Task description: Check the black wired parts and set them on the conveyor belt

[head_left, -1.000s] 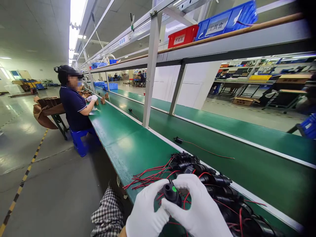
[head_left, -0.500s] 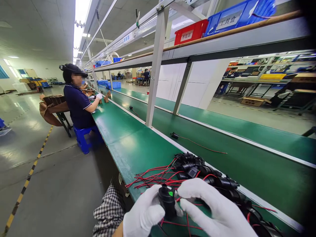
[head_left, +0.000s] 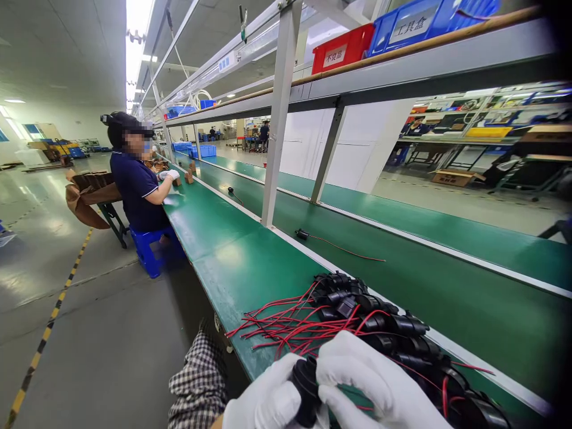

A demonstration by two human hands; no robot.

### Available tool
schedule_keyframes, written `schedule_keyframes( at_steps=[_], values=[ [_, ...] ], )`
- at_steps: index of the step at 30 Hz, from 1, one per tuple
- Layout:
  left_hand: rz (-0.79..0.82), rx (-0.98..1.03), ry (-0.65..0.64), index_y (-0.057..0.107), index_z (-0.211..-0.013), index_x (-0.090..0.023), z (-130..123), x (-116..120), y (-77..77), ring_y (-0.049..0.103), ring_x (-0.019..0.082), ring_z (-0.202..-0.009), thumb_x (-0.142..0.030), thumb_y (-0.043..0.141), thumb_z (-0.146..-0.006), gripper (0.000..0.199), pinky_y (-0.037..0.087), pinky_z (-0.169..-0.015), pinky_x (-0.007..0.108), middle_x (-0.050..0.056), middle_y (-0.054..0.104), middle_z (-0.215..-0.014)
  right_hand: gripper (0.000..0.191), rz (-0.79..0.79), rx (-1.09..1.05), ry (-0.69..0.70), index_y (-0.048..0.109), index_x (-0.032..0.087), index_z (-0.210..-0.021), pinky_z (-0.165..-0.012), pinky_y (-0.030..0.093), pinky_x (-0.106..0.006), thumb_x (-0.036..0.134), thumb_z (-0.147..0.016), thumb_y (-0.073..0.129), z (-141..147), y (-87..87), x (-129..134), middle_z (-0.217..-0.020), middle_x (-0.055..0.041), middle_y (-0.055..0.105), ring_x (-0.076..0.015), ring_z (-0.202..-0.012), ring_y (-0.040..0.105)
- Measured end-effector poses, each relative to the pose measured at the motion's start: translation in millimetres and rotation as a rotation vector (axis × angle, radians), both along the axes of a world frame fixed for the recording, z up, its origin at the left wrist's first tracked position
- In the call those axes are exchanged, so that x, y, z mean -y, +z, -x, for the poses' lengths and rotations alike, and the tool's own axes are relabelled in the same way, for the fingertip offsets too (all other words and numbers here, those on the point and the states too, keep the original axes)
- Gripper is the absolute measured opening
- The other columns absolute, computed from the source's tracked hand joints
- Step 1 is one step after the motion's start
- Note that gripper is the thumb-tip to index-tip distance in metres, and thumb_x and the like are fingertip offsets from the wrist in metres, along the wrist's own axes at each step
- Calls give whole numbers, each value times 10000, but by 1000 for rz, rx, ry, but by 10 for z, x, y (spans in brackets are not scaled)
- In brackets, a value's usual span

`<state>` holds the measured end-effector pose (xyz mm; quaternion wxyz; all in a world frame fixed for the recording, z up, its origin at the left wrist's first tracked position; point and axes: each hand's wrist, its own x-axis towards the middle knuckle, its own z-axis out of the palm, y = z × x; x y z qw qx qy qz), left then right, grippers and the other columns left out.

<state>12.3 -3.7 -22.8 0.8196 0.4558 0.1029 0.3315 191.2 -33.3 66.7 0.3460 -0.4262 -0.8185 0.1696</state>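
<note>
A black cylindrical part [head_left: 306,390] is upright between my two white-gloved hands, low in the view. My left hand [head_left: 268,396] is wrapped round its left side, thumb across the front. The fingertips of my right hand [head_left: 361,378] are bent against its right side, near the top. Just beyond my hands, several black parts [head_left: 379,322] lie piled on the green bench [head_left: 223,238], with red wires [head_left: 277,325] spread to the left.
Along the bench sits a person [head_left: 134,179] on a blue stool [head_left: 149,250]. A white post [head_left: 279,119] rises beyond the bench edge. One wired black part [head_left: 302,234] lies on the green strip behind. Red [head_left: 342,50] and blue [head_left: 402,30] bins stand on the upper shelf.
Both hands and the black part have moved slightly down. My right fingertips have closed in on the part. The wired part on the strip has shifted left in view.
</note>
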Motion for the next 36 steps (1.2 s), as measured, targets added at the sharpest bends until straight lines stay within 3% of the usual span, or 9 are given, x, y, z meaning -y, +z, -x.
schedule_keyframes(
  at_steps=[5, 10, 13, 16, 18, 21, 26, 32, 36],
  values=[
    [201, 211, 46, 622, -1088, -151, -142, 51, 171, 526, 93, -588, -510, 629, -864, 423, 376, -535, 211, 32, 593, -799, 124, 101, -77, -82, 490, 264, -883, -695, 523, -257, 140, -885, 491, 59, -58, -60, -841, 24, 592, -160, -762, 611],
    [165, 216, 84, 676, -1030, -121, -163, -62, 394, 595, 139, -684, -415, 659, -864, 338, 443, -695, 273, 58, 644, -768, 417, 242, -164, -100, 448, 256, -1019, -606, 493, -274, 109, -650, 572, 102, -114, -83, -700, 76, 518, -155, -598, 552],
    [113, 150, 55, 700, -955, -90, -161, -97, 387, 604, 148, -668, -475, 685, -842, 402, 446, -701, 284, 70, 657, -728, 320, 315, -224, -135, 478, 240, -931, -624, 469, -287, 134, -645, 578, 86, -156, -127, -727, 52, 519, -157, -630, 513],
    [292, 156, 50, 705, -867, -106, -211, -113, 290, 595, 122, -619, -544, 739, -775, 449, 432, -642, 252, 48, 674, -703, 245, 440, -425, -102, 476, 236, -853, -648, 465, -296, 156, -643, 575, 61, -242, -214, -782, 24, 523, -178, -713, 514],
    [466, 148, -14, 696, -841, -122, -244, -126, 241, 580, 99, -564, -595, 796, -682, 510, 413, -582, 227, 16, 673, -658, 192, 497, -587, -37, 494, 235, -855, -658, 480, -317, 253, -733, 641, 48, -315, -271, -788, 13, 528, -194, -723, 524],
    [664, 105, -83, 665, -768, -131, -254, -145, 237, 586, 87, -529, -613, 857, -569, 555, 400, -549, 211, -10, 674, -627, 333, 534, -720, 33, 554, 234, -912, -728, 518, -381, 519, -826, 703, 40, -385, -315, -848, -32, 582, -242, -797, 572],
    [810, 120, -62, 627, -757, -147, -221, -149, 286, 585, 87, -510, -564, 847, -632, 488, 390, -559, 223, -40, 641, -578, 489, 531, -764, 26, 590, 247, -999, -789, 529, -403, 681, -803, 702, 65, -355, -302, -891, -53, 615, -255, -860, 596],
    [779, 99, -38, 628, -769, -148, -269, -136, 270, 573, 91, -494, -595, 858, -585, 535, 386, -522, 215, -32, 637, -586, 483, 525, -751, 51, 563, 221, -901, -597, 464, -297, 662, -791, 724, 107, -362, -313, -782, -7, 559, -188, -695, 531],
    [425, 90, 92, 681, -912, -140, -267, -84, 359, 592, 120, -591, -651, 771, -673, 571, 434, -601, 250, 16, 676, -728, 340, 458, -689, 10, 542, 221, -957, -642, 500, -323, 514, -850, 676, 93, -357, -271, -805, -11, 569, -205, -729, 568]
  ],
)
